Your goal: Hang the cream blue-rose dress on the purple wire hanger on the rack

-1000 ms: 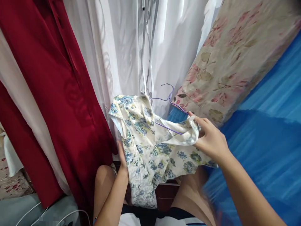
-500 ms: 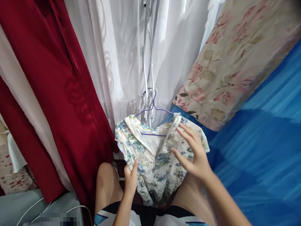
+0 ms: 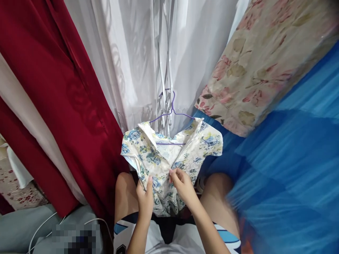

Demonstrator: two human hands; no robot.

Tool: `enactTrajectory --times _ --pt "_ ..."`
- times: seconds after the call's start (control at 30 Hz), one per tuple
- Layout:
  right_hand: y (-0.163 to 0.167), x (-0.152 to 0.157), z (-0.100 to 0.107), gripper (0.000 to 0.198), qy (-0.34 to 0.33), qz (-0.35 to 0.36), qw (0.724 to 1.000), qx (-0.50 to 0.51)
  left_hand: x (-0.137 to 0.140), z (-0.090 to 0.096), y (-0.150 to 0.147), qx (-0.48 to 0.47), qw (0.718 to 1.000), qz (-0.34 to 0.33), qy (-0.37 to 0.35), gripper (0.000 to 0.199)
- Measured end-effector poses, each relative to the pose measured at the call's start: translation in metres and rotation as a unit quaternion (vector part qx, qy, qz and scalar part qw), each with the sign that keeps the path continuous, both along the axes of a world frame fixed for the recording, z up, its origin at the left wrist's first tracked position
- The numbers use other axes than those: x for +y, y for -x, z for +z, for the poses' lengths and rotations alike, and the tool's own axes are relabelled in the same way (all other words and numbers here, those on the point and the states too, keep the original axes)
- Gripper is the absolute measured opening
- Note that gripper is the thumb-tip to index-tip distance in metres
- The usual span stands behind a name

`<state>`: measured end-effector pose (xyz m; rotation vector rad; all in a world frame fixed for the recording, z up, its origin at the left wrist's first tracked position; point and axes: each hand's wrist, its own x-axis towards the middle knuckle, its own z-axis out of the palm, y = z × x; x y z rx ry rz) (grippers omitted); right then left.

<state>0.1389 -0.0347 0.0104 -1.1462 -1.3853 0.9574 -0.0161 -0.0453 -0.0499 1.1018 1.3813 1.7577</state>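
Note:
A white dress or blouse with blue and yellow flowers [image 3: 153,155] hangs from a purple wire hanger [image 3: 172,110], its V neckline facing me. My left hand [image 3: 145,195] grips the garment's left side, thumb on the front and fingers behind the cloth. At the bottom of the V, my right hand [image 3: 182,185] pinches the neckline edge between thumb and fingers. The lower cloth gathers in folds between my knees. The hanger's hook meets white straps or strips [image 3: 171,70] that hang down.
Red curtain [image 3: 66,106] hangs at the left, and white curtain [image 3: 132,53] behind the hanger. To the right are a floral cloth [image 3: 238,77] and blue fabric [image 3: 291,169]. A grey cushioned surface [image 3: 23,225] with a white cable [image 3: 35,233] lies at lower left.
My right hand has moved down and left from the garment's right shoulder to the bottom of the V, its spread fingers closing on the edge. My left hand keeps its grip.

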Motion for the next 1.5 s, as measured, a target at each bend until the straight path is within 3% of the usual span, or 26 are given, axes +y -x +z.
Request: enactTrajectory --times 0.1,0.13,0.2,0.3,0.33,0.47,0.63,0.73,0.83,0.9,0.93,0.97,1.07,1.1,1.13,1.2,1.27,1.37,1.43,1.5 --pt "-0.001 -0.013 -0.005 0.044 0.049 0.007 0.998 0.033 -0.005 -0.007 -0.01 0.089 0.981 0.12 -0.124 0.06" --pt "-0.002 -0.018 -0.006 0.044 0.073 0.013 0.996 0.043 -0.007 -0.009 -0.015 0.128 0.971 0.123 -0.159 0.06" --pt "-0.002 -0.028 -0.005 0.042 0.109 0.022 0.992 0.053 -0.009 -0.012 -0.026 0.192 0.965 0.044 -0.174 0.051" --pt "-0.004 -0.034 -0.001 0.038 0.115 0.025 0.991 0.06 -0.008 -0.008 -0.043 0.226 0.959 -0.12 -0.119 0.018" --pt "-0.007 -0.033 0.002 0.038 0.109 0.025 0.992 0.064 -0.006 -0.004 -0.047 0.232 0.956 -0.142 -0.11 0.01" --pt "-0.026 -0.008 0.03 0.038 0.063 -0.006 0.993 0.104 -0.004 0.015 -0.057 0.319 0.923 -0.184 -0.11 0.014" --pt "-0.047 0.047 0.111 0.035 0.001 -0.002 0.993 0.12 -0.008 0.054 -0.071 0.542 0.806 -0.227 -0.066 0.011" --pt "-0.044 0.069 0.154 0.03 -0.02 0.012 0.995 0.096 -0.006 0.068 -0.077 0.657 0.717 -0.23 -0.04 0.026" --pt "-0.038 0.077 0.174 0.026 -0.026 0.02 0.996 0.085 0.002 0.067 -0.073 0.726 0.633 -0.267 -0.022 0.036" --pt "-0.036 0.075 0.175 0.028 -0.043 0.021 0.995 0.087 0.011 0.066 -0.063 0.726 0.609 -0.321 -0.021 0.028" --pt "-0.035 0.073 0.172 0.029 -0.054 0.017 0.994 0.088 0.017 0.069 -0.056 0.706 0.622 -0.337 -0.03 0.02" --pt "-0.034 0.071 0.169 0.03 -0.065 0.012 0.994 0.089 0.024 0.075 -0.049 0.672 0.658 -0.336 -0.046 0.013" --pt "-0.031 0.062 0.156 0.03 -0.098 -0.006 0.991 0.086 0.049 0.115 -0.029 0.495 0.824 -0.234 -0.142 0.02" --pt "-0.03 0.059 0.153 0.029 -0.111 -0.013 0.99 0.084 0.058 0.133 -0.025 0.433 0.864 -0.188 -0.177 0.028" --pt "-0.028 0.056 0.15 0.029 -0.127 -0.022 0.988 0.08 0.067 0.15 -0.022 0.392 0.88 -0.163 -0.215 0.035" --pt "-0.024 0.052 0.145 0.028 -0.163 -0.038 0.984 0.066 0.083 0.181 -0.022 0.38 0.87 -0.16 -0.269 0.034" --pt "-0.021 0.05 0.141 0.029 -0.192 -0.057 0.979 0.027 0.094 0.2 -0.028 0.397 0.851 -0.167 -0.3 0.026" --pt "-0.02 0.054 0.13 0.029 -0.226 -0.133 0.962 -0.08 0.1 0.207 -0.039 0.386 0.854 -0.143 -0.317 0.024" --pt "-0.02 0.06 0.118 0.028 -0.237 -0.181 0.943 -0.152 0.101 0.206 -0.042 0.354 0.871 -0.122 -0.318 0.025" --pt "-0.022 0.067 0.103 0.025 -0.226 -0.185 0.935 -0.2 0.105 0.207 -0.036 0.29 0.899 -0.094 -0.313 0.024"
